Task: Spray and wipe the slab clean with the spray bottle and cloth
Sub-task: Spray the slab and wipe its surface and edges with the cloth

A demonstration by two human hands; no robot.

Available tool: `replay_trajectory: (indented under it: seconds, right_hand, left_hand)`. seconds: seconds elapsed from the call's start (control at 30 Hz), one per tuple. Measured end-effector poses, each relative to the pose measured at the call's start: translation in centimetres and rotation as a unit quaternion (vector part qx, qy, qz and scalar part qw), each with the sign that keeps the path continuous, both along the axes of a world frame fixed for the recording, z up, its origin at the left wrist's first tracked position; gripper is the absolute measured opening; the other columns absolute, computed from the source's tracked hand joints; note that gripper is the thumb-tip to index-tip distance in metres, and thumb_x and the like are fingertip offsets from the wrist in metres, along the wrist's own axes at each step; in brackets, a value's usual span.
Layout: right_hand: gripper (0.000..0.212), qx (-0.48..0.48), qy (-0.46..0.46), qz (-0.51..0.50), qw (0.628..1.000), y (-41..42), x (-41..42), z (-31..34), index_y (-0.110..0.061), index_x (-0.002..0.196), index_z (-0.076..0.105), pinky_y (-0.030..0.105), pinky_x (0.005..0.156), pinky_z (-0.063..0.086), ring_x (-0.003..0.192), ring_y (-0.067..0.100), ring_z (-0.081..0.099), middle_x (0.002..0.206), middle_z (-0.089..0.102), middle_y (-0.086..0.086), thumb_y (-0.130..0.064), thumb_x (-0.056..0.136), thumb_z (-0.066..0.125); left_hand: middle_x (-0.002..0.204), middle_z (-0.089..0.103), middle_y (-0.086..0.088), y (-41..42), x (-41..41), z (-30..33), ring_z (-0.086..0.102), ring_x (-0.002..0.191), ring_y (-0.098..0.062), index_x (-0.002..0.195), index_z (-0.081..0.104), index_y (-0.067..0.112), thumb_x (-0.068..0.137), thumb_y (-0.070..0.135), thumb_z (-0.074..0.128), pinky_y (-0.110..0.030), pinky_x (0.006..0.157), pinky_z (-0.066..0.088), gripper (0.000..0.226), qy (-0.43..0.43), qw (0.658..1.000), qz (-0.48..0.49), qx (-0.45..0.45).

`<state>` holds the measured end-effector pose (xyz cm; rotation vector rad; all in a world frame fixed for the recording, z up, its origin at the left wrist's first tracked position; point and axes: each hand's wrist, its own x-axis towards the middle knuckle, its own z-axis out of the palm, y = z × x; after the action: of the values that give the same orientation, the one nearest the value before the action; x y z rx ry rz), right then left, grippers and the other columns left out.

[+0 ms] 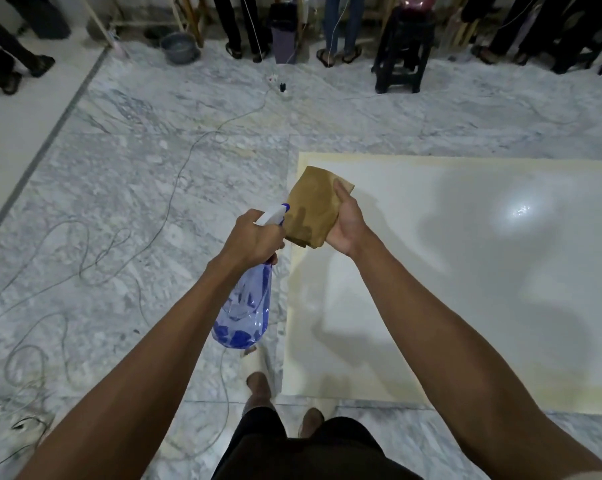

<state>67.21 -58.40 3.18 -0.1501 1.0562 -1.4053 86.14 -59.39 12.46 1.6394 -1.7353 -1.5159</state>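
Observation:
A large pale cream slab [483,271] lies flat on the marble floor, filling the right half of the view, with a bright light glare on it. My left hand [254,237] grips the neck of a clear blue spray bottle [244,313] with a white and blue nozzle, held just left of the slab's edge. The nozzle points at a folded brown cloth [313,206], darker and damp-looking in its lower part. My right hand [348,223] holds that cloth up above the slab's near-left area, thumb on top.
Thin cables [95,258] loop across the grey marble floor on the left. Several people's legs, a black stool [403,57], a grey bucket [180,46] and a power strip [278,85] line the far side. My own feet [259,386] stand by the slab's near-left corner.

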Motion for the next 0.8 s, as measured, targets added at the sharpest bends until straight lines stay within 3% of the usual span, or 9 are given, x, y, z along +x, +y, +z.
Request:
replay_trajectory:
  seconds: [0.13, 0.23, 0.33, 0.4, 0.47, 0.53, 0.6, 0.7, 0.8]
  right_hand:
    - [0.057, 0.092, 0.096, 0.052, 0.99, -0.6, -0.2, -2.3, -0.01, 0.137, 0.055, 0.047, 0.112, 0.042, 0.122, 0.028, 0.061, 0.134, 0.064, 0.012, -0.052, 0.1, 0.047]
    - [0.063, 0.187, 0.19, 0.124, 0.956, -2.0, -0.6, -4.0, -0.01, 0.143, 0.048, 0.045, 0.11, 0.043, 0.126, 0.028, 0.057, 0.137, 0.059, 0.009, -0.056, 0.101, 0.04]
    - [0.048, 0.206, 0.323, 0.153, 0.911, -5.8, -1.8, -4.3, -0.012, 0.122, 0.054, 0.039, 0.093, 0.05, 0.111, 0.029, 0.061, 0.115, 0.062, 0.007, -0.052, 0.104, 0.032]
    - [0.038, 0.181, 0.451, 0.151, 0.861, -10.0, -3.2, -4.2, -0.013, 0.107, 0.054, 0.034, 0.081, 0.047, 0.093, 0.027, 0.061, 0.099, 0.059, 0.008, -0.043, 0.106, 0.031]
    - [0.038, 0.145, 0.566, 0.155, 0.796, -15.2, -5.3, -4.4, -0.008, 0.11, 0.057, 0.032, 0.077, 0.04, 0.09, 0.028, 0.059, 0.098, 0.06, 0.01, -0.036, 0.108, 0.031]
    - [0.041, 0.098, 0.643, 0.18, 0.738, -20.4, -7.6, -5.5, -0.008, 0.136, 0.051, 0.038, 0.093, 0.042, 0.116, 0.033, 0.058, 0.126, 0.061, 0.014, -0.029, 0.109, 0.029]
    - [0.045, 0.103, 0.715, 0.197, 0.663, -26.1, -9.6, -8.3, -0.015, 0.15, 0.037, 0.055, 0.112, 0.028, 0.136, 0.034, 0.043, 0.15, 0.044, 0.013, -0.028, 0.109, 0.027]
    - [0.052, 0.174, 0.76, 0.321, 0.538, -30.7, -10.3, -13.6, -0.02, 0.158, 0.017, 0.065, 0.117, 0.01, 0.151, 0.032, 0.016, 0.165, 0.014, 0.009, -0.036, 0.109, 0.023]
    - [0.058, 0.183, 0.774, 0.341, 0.5, -30.4, -10.0, -19.3, -0.035, 0.158, 0.005, 0.066, 0.117, 0.0, 0.154, 0.03, -0.003, 0.168, -0.004, 0.003, -0.05, 0.105, 0.023]
  left_hand:
    - [0.083, 0.06, -0.019, -2.4, 0.0, -1.3, 0.048, 0.05, -0.023, 0.084, 0.062, 0.002, 0.095, 0.01, 0.056, -0.023, 0.043, 0.048, 0.014, 0.014, 1.0, 0.0, 0.013]
    - [0.081, 0.058, -0.018, -4.4, 0.1, -2.4, 0.046, 0.049, -0.021, 0.084, 0.061, 0.003, 0.099, 0.015, 0.056, -0.022, 0.042, 0.046, 0.019, 0.026, 0.999, -0.003, 0.031]
    - [0.081, 0.06, -0.02, -7.5, 0.3, -3.7, 0.048, 0.051, -0.024, 0.082, 0.062, 0.0, 0.101, 0.023, 0.058, -0.021, 0.043, 0.047, 0.03, 0.025, 0.999, -0.009, 0.046]
    - [0.08, 0.059, -0.019, -10.0, 0.5, -4.7, 0.049, 0.058, -0.026, 0.081, 0.063, -0.003, 0.101, 0.022, 0.058, -0.021, 0.044, 0.047, 0.031, 0.027, 0.998, -0.017, 0.053]
    - [0.079, 0.058, -0.018, -12.8, 0.5, -5.9, 0.049, 0.063, -0.027, 0.08, 0.063, -0.005, 0.098, 0.012, 0.056, -0.022, 0.044, 0.047, 0.026, 0.022, 0.998, -0.031, 0.052]
    - [0.075, 0.055, -0.019, -15.1, 0.6, -7.0, 0.049, 0.064, -0.027, 0.081, 0.061, -0.012, 0.092, 0.004, 0.053, -0.024, 0.043, 0.046, 0.021, 0.013, 0.998, -0.045, 0.047]
    - [0.072, 0.056, -0.027, -18.0, 0.4, -9.0, 0.049, 0.06, -0.028, 0.084, 0.059, -0.016, 0.086, 0.002, 0.051, -0.025, 0.043, 0.045, 0.019, 0.007, 0.997, -0.064, 0.035]
    - [0.085, 0.064, -0.038, -21.3, -0.1, -11.9, 0.052, 0.051, -0.027, 0.088, 0.061, -0.014, 0.085, 0.002, 0.051, -0.027, 0.044, 0.046, 0.02, -0.006, 0.996, -0.082, 0.02]
    - [0.088, 0.065, -0.036, -23.5, -0.5, -14.0, 0.053, 0.052, -0.028, 0.087, 0.063, -0.013, 0.088, 0.0, 0.051, -0.028, 0.045, 0.047, 0.018, -0.013, 0.995, -0.1, 0.025]
